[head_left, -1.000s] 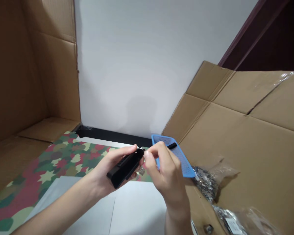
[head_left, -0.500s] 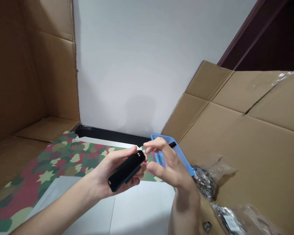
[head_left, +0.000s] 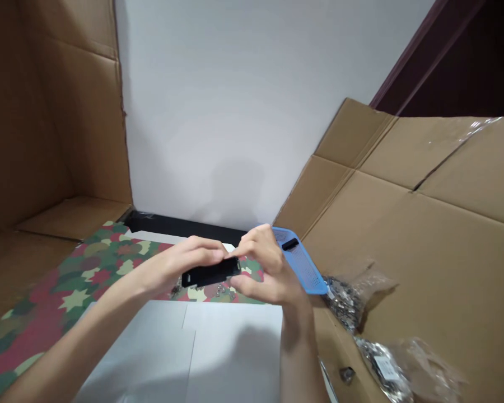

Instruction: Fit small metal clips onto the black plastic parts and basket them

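A long, hollow black plastic casing [head_left: 210, 273] is held nearly level above the camouflage-patterned sheet. My left hand [head_left: 189, 257] is closed on it, fingers along its upper far edge. At the casing's right end, my right hand [head_left: 266, 263] pinches it, with the thumb below and the fingers above. A slot shows near the left end. What lies under the right fingertips is hidden. Some small shiny pieces [head_left: 222, 290] lie on the sheet just beyond the casing's lower edge, too small to name.
A blue plastic basket [head_left: 304, 266] with a black piece [head_left: 290, 244] in it stands to the right. Clear bags of metal parts [head_left: 343, 302] lie beside it on cardboard [head_left: 437, 268]. A white board [head_left: 231, 347] is in front; a cardboard box [head_left: 84, 112] rises at left.
My right hand has come left from beside the casing and closed on its right end. The casing has turned closer to level, and my left hand now lies over its top.
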The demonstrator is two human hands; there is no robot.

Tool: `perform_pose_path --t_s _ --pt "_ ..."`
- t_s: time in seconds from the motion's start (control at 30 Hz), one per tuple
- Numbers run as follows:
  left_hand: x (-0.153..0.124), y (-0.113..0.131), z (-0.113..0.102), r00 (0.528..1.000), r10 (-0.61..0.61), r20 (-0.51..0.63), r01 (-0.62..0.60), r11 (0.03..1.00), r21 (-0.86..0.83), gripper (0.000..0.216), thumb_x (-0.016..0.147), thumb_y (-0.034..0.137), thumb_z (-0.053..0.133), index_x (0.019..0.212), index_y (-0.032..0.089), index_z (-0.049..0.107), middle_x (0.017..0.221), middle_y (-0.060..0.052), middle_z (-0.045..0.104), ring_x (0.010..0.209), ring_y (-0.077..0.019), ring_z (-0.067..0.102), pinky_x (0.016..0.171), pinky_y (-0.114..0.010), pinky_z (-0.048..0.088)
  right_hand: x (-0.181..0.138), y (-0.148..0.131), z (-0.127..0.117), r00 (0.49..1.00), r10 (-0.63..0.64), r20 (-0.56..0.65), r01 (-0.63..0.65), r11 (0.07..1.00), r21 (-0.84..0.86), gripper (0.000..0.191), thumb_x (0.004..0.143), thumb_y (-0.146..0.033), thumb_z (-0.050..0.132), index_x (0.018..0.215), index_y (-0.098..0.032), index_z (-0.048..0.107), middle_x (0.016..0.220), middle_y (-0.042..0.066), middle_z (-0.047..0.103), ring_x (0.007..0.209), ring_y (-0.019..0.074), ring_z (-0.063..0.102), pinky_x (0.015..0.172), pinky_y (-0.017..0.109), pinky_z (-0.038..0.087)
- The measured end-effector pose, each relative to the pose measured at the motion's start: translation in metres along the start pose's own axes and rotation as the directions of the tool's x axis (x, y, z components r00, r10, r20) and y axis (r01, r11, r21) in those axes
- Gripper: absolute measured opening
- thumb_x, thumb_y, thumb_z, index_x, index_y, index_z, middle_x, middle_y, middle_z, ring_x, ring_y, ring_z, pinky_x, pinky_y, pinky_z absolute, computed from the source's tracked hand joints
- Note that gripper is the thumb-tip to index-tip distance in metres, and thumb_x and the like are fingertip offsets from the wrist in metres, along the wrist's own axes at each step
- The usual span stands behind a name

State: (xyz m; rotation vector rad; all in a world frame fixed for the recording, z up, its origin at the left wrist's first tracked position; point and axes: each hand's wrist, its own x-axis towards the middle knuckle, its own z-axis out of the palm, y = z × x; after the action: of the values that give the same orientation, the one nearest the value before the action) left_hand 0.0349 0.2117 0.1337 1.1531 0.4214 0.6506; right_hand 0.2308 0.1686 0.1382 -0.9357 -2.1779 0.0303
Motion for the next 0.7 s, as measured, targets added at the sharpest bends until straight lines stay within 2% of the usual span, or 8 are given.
perform_pose_path --t_s 0.1,0.17,0.23,0.7 --pt "-0.003 0.004 0.000 0.989 0.121 -0.082 -0.092 0.950 0.298 0.009 0.072 0.018 0.066 0.063 0.018 0.069 0.056 0.001 0.052 0.056 -0.0137 0.045 0.051 -0.022 0.029 0.002 -0.001 0.009 1.000 -0.013 -0.008 0.012 0.997 -0.079 0.016 0.073 -0.022 0.062 0.088 -0.025 0.060 0.082 0.000 0.058 0.086 0.0207 0.046 0.076 0.036 0.039" --pt "-0.003 0.003 0.003 0.978 0.199 -0.063 -0.148 0.873 0.465 0.015 0.073 0.021 0.064 0.059 0.017 0.065 0.055 0.002 0.049 0.055 -0.0125 0.040 0.052 -0.022 0.029 0.003 -0.003 0.012 0.999 -0.038 -0.037 0.035 0.996 -0.082 0.016 0.073 -0.021 0.061 0.089 -0.025 0.059 0.081 0.000 0.059 0.084 0.0203 0.046 0.075 0.036 0.039" --pt "-0.002 0.002 0.007 0.971 0.235 -0.042 -0.176 0.822 0.541 0.019 0.075 0.026 0.061 0.058 0.017 0.062 0.055 0.002 0.048 0.056 -0.0120 0.040 0.053 -0.022 0.030 0.005 -0.006 0.013 0.995 -0.065 -0.071 0.059 0.995 -0.080 0.015 0.074 -0.020 0.060 0.087 -0.025 0.057 0.080 0.000 0.058 0.082 0.0195 0.046 0.074 0.036 0.039" --pt "-0.002 0.001 0.010 0.970 0.243 -0.002 -0.208 0.834 0.511 0.021 0.075 0.027 0.061 0.058 0.016 0.058 0.055 0.001 0.050 0.053 -0.0108 0.040 0.051 -0.022 0.030 0.004 -0.012 0.012 0.991 -0.086 -0.098 0.077 0.992 -0.095 0.015 0.072 -0.018 0.060 0.085 -0.024 0.056 0.077 -0.001 0.057 0.080 0.0188 0.046 0.071 0.034 0.041"
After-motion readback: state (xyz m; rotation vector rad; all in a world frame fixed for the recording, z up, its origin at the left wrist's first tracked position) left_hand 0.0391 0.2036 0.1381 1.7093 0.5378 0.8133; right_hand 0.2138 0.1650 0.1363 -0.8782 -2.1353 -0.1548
